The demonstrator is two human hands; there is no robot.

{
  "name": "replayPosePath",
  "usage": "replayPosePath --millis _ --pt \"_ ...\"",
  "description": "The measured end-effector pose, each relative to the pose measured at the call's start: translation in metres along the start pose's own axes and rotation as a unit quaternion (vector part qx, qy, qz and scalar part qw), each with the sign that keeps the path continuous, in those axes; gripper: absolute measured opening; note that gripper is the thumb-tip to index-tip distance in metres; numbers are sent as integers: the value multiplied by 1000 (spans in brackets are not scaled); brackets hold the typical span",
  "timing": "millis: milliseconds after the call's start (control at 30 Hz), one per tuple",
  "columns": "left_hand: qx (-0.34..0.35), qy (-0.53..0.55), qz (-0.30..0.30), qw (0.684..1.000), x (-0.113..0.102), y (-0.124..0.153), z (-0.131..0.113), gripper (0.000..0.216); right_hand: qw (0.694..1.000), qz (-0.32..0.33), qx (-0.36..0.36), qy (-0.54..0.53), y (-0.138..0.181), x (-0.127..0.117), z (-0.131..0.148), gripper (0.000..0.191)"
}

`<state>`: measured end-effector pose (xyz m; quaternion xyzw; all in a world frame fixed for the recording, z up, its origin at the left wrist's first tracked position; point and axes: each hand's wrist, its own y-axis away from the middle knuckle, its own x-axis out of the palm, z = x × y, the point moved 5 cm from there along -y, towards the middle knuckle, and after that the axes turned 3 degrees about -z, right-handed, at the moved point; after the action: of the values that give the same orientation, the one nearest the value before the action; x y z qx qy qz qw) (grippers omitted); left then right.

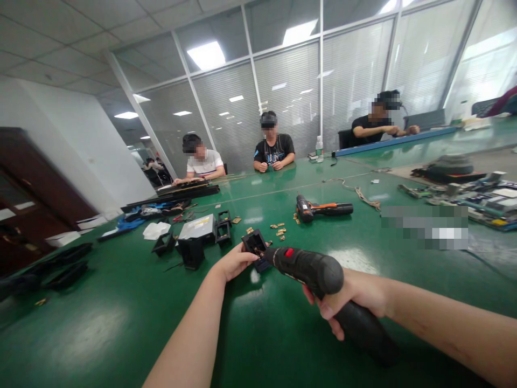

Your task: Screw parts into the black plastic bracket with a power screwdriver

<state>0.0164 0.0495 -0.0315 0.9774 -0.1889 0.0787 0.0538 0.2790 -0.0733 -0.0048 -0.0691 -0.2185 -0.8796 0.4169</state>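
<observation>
My right hand (355, 302) is wrapped round the grip of a black electric screwdriver (319, 275) with a red button, its tip pointing left into a small black plastic part (255, 243). My left hand (234, 262) pinches that black part and steadies it on the green table (121, 318). Small brass pieces (280, 230) lie scattered just beyond the part.
A second screwdriver with orange trim (321, 208) lies farther back. A silver drive case (197, 227) and black brackets (190, 253) sit to the left. Circuit boards (476, 196) lie at the right. Three other people sit along the far side of the table.
</observation>
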Motion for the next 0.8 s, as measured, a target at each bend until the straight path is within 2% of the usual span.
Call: replayPosePath --millis 333,800 --pt "-4 0 -18 1000 2 0 -2 63 1000 -2 5 -9 4 0 1 48" --pt "-6 -10 -32 999 -5 -1 3 59 1000 -3 -2 7 6 2 7 44"
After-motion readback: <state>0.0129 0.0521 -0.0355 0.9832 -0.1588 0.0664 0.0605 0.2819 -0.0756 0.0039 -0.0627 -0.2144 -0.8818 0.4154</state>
